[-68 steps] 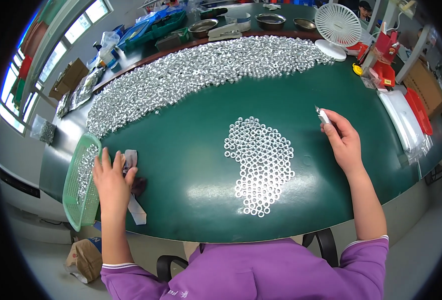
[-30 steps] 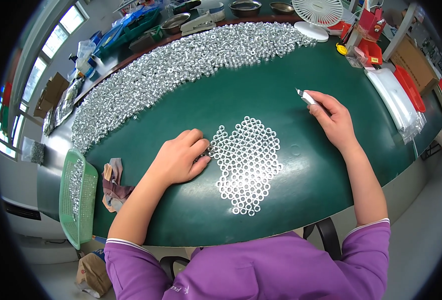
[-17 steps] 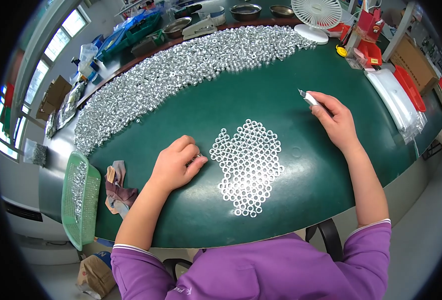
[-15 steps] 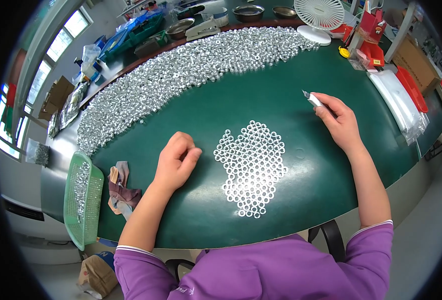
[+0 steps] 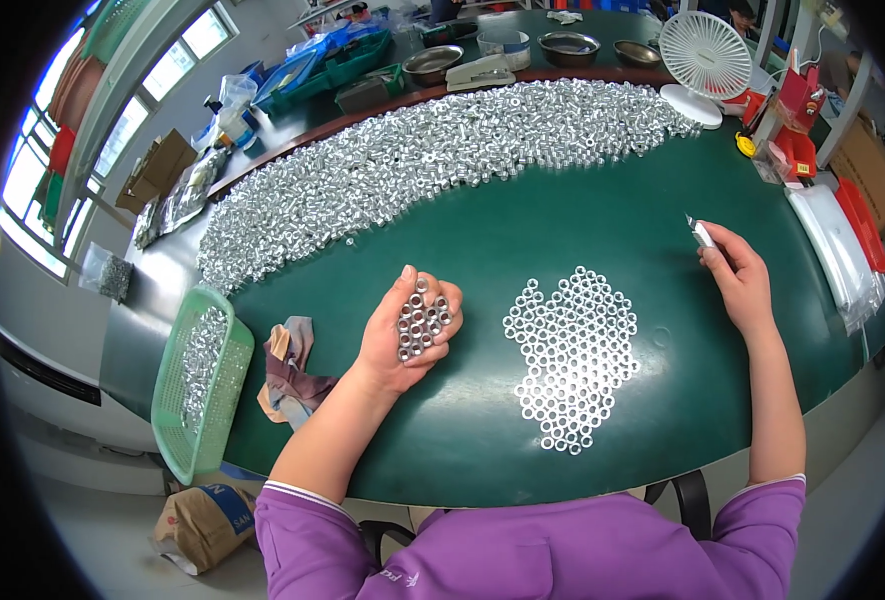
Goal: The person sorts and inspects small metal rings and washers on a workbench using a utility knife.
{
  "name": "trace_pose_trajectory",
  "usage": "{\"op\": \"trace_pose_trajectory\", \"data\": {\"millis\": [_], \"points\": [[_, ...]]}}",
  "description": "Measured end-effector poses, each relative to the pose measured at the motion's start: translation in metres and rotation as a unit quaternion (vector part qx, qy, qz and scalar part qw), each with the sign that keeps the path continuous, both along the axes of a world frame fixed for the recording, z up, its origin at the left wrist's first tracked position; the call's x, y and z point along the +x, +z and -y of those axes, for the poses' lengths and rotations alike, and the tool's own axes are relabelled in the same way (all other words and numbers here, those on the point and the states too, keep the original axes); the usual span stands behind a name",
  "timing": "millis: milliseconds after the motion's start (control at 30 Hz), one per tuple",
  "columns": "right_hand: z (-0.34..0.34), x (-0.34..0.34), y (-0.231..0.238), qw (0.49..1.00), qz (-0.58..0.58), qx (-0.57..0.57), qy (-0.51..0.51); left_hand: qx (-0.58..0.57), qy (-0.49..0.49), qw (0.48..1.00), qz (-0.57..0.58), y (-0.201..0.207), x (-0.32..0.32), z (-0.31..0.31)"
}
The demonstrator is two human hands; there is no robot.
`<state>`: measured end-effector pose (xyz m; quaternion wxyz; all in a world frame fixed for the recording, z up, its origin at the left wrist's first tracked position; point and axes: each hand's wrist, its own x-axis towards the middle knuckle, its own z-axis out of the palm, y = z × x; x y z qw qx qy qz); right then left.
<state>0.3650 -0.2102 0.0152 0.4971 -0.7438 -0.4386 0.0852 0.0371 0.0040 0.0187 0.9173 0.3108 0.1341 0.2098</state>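
Observation:
My left hand (image 5: pixel 388 350) is turned palm up, its fingers curled round a cluster of small silver metal nuts (image 5: pixel 423 322). To its right on the green tabletop (image 5: pixel 453 440), many more metal nuts (image 5: pixel 577 350) lie flat in one layer, side by side with their holes up. My right hand (image 5: pixel 745 285) is closed on a slim white utility knife (image 5: pixel 703 234). Its pointed blade sticks out toward the far left, above the table and apart from the nuts.
A long heap of loose nuts (image 5: pixel 433 145) curves along the table's far edge. At the left stand a green plastic basket (image 5: pixel 235 370) with metal parts and a crumpled cloth (image 5: pixel 293 370). A white fan (image 5: pixel 705 55), clear plastic bags (image 5: pixel 825 245) and a red tray (image 5: pixel 861 222) are at the right.
My left hand has turned from knuckles up to palm up, showing the nuts in it. My right hand still grips the knife. The whole view has shifted, so the table sits further right.

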Motion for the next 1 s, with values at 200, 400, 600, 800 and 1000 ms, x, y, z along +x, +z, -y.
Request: {"op": "trace_pose_trajectory", "data": {"millis": [200, 400, 600, 800, 1000], "points": [[0.0002, 0.0031, -0.0019, 1.0, 0.0, 0.008, 0.001, -0.041, -0.037, 0.997, 0.054, -0.0035, -0.0012, -0.0031], [0.0006, 0.0032, -0.0032, 1.0, -0.003, 0.012, 0.003, -0.034, -0.041, 0.997, 0.052, -0.0058, -0.0011, -0.0036], [0.0008, 0.0021, -0.0014, 1.0, 0.0, 0.017, 0.009, -0.023, -0.047, 0.998, 0.048, -0.0055, -0.0018, -0.003], [0.0003, 0.0023, -0.0023, 1.0, -0.01, 0.014, 0.006, -0.032, -0.012, 0.999, 0.018, -0.0025, 0.0012, 0.0001], [0.0004, 0.0043, -0.0018, 1.0, -0.015, 0.012, -0.001, -0.038, -0.016, 0.999, 0.024, -0.0038, 0.0028, -0.0029]]}}
